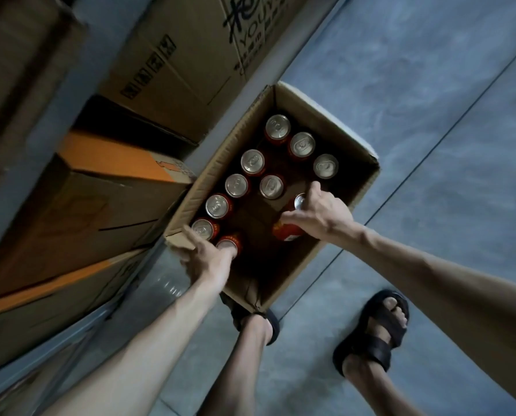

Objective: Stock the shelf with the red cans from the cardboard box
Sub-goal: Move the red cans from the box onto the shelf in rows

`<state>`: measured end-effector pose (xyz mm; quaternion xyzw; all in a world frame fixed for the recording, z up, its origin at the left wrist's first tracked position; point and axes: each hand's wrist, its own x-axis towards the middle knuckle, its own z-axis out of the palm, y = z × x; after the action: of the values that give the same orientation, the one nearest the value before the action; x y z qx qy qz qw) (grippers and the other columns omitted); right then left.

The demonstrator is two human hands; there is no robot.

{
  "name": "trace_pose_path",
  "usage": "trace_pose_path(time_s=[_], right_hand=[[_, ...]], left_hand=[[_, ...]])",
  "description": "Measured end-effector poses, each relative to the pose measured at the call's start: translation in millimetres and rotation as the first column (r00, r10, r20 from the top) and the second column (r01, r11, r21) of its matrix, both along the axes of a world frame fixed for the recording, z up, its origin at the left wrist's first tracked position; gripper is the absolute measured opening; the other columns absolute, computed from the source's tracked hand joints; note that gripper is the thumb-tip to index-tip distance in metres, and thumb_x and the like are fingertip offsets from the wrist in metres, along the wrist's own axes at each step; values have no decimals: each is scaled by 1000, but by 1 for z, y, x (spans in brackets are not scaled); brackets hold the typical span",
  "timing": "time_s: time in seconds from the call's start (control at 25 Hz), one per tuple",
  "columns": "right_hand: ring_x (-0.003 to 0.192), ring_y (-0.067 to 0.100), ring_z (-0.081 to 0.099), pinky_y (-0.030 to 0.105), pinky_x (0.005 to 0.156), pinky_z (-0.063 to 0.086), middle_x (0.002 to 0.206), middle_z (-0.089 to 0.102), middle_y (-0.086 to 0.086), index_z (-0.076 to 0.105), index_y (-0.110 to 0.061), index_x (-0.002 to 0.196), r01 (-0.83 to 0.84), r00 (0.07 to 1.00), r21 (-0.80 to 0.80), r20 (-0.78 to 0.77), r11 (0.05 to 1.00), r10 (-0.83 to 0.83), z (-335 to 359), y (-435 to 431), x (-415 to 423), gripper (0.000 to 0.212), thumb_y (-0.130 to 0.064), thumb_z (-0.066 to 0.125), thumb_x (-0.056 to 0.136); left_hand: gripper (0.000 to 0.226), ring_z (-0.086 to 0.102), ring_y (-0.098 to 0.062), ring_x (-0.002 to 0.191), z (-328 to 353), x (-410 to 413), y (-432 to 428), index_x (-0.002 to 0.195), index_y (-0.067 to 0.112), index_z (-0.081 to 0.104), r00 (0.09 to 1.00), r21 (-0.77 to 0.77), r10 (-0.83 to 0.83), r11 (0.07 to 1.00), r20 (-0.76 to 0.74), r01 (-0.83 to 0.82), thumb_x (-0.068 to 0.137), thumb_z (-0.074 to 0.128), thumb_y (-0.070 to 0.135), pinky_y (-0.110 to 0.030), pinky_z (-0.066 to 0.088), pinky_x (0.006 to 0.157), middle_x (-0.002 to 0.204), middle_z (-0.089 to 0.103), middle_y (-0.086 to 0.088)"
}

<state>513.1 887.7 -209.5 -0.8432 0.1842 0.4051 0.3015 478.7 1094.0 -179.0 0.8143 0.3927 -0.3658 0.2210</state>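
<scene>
Dim, bluish light; soft focus, blurred wide-angle edges, box interior shadowed.

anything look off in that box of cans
One red can in the cardboard box lies tilted, red side showing, gripped by the right hand; the other cans stand upright, tops up.

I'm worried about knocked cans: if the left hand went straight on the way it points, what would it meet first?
Probably the silver-topped red can in the near corner of the brown cardboard box, just beyond the left hand; depth is unclear.
</scene>
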Motion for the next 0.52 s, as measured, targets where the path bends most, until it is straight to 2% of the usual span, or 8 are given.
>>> trace_pose_path(time_s=[0.08, 0.12, 0.2, 0.28, 0.36, 0.44, 0.48, 0.52], right_hand=[[83, 23, 62, 38, 67, 54, 96, 62, 4, 47, -15, 109, 219, 975, 209, -77, 953, -208, 48, -14, 6, 71, -62, 65, 59], [84, 21, 64, 36, 67, 55, 98, 65, 4, 52, -17, 110, 281, 960, 280, -85, 918, -268, 75, -19, 9, 69, -61, 64, 58], [70, 14, 64, 26, 53, 48, 89, 67, 2, 59, -18, 99, 332, 941, 378, -64, 864, -334, 132, -29, 19, 56, -59, 65, 60], [54, 9, 57, 21, 43, 41, 74, 64, -1, 60, -21, 86, 329, 937, 445, -43, 833, -347, 196, -36, 34, 40, -54, 67, 64], [52, 6, 56, 19, 43, 39, 69, 63, -6, 63, -23, 83, 272, 949, 504, 1, 820, -316, 256, -46, 48, 34, -50, 65, 64], [58, -2, 60, 12, 49, 42, 71, 66, -15, 64, -32, 82, 159, 968, 576, 68, 802, -241, 332, -55, 62, 19, -42, 67, 66], [67, -1, 65, 13, 57, 47, 76, 68, -17, 64, -36, 83, 120, 973, 606, 85, 786, -214, 368, -60, 68, 19, -41, 69, 65], [80, 6, 70, 22, 67, 52, 84, 71, -15, 64, -37, 89, 96, 977, 624, 89, 776, -193, 403, -65, 71, 28, -43, 71, 62]], left_hand=[[101, 22, -34, 145, 34, 9, -19, 155, 24, 13, 968, -173, -224, 955, 117, 242, 77, 77, 18, -38, 28, 116, 160, 10, -18], [97, 31, -26, 142, 55, 17, -30, 153, 22, 25, 938, -293, -294, 895, 182, 337, 74, 81, 17, -26, 29, 113, 155, 27, -13], [85, 52, -12, 119, 105, 40, -51, 141, 23, 45, 892, -440, -373, 777, 254, 450, 67, 87, 20, -6, 37, 93, 128, 57, 3], [73, 63, -7, 95, 163, 65, -65, 124, 30, 57, 840, -441, -423, 717, 340, 539, 59, 89, 37, -11, 47, 79, 102, 66, 12], [67, 65, -3, 83, 218, 82, -73, 109, 36, 58, 805, -432, -462, 682, 371, 590, 49, 84, 53, -10, 49, 69, 94, 68, 13], [58, 62, 1, 78, 287, 95, -77, 100, 37, 56, 785, -423, -491, 663, 378, 618, 51, 86, 48, -3, 41, 59, 88, 66, 15], [53, 63, -1, 80, 324, 101, -78, 96, 38, 56, 781, -438, -498, 647, 377, 624, 54, 88, 43, -4, 40, 61, 85, 66, 17], [49, 66, -4, 85, 361, 106, -78, 94, 40, 59, 789, -476, -484, 630, 377, 614, 55, 88, 40, -5, 42, 66, 84, 68, 18]])
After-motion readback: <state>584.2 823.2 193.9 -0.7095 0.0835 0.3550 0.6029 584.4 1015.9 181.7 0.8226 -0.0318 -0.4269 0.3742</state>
